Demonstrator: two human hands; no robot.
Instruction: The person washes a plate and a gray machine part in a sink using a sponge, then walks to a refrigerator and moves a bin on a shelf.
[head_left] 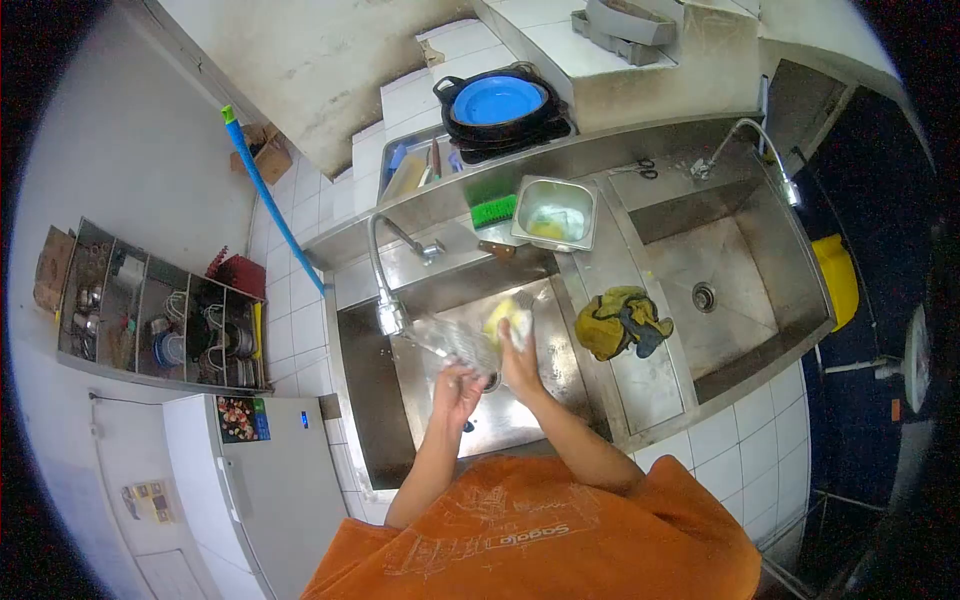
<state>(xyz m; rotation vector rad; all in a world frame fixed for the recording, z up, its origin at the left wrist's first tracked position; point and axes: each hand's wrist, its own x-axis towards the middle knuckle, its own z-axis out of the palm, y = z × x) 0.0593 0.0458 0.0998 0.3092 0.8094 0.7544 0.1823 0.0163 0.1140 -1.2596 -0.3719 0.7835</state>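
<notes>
On the orange fabric shirt [620,555], a word in pale, slanted print is seen, apparently "Sagada", though its last letters are blurred. No wording can be made out on the dark, colourful rectangular panel [243,419] or the small blue rectangular label [305,420], both borne by the white refrigerator [280,490].

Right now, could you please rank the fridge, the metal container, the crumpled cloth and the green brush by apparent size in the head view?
1. Fridge
2. Metal container and crumpled cloth: too alike to rank
3. Green brush
</notes>
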